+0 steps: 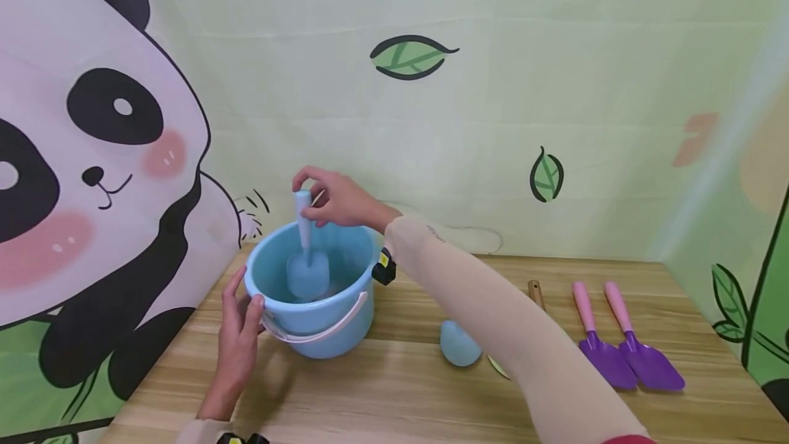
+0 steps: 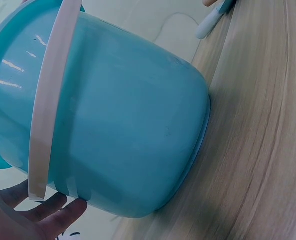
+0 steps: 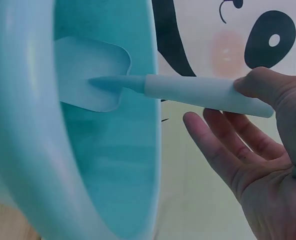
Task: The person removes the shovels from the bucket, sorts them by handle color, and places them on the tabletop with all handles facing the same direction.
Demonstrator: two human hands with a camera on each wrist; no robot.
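Observation:
A light blue bucket (image 1: pixel 339 324) with a pale handle (image 1: pixel 327 331) stands upright on the wooden table, left of centre. My left hand (image 1: pixel 237 341) is at the bucket's left side. In the left wrist view its fingertips touch the outer wall beneath the rim, fingers fairly straight. Above the bucket, my right hand (image 1: pixel 342 199) pinches the top of a light blue toy shovel (image 3: pixel 208 92) between thumb and fingers. The shovel points downward, and its blade (image 1: pixel 308 274) is inside the bucket. The bucket's bottom inside is mostly hidden.
Two purple shovels (image 1: pixel 656 365) with pink handles lie on the table (image 1: pixel 407 396) at the right. A rounded light blue object (image 1: pixel 459 343) and a wooden handle (image 1: pixel 535 290) are partly covered by my right sleeve (image 1: pixel 493 321). Behind hangs a cloth with a printed panda (image 1: pixel 123 177).

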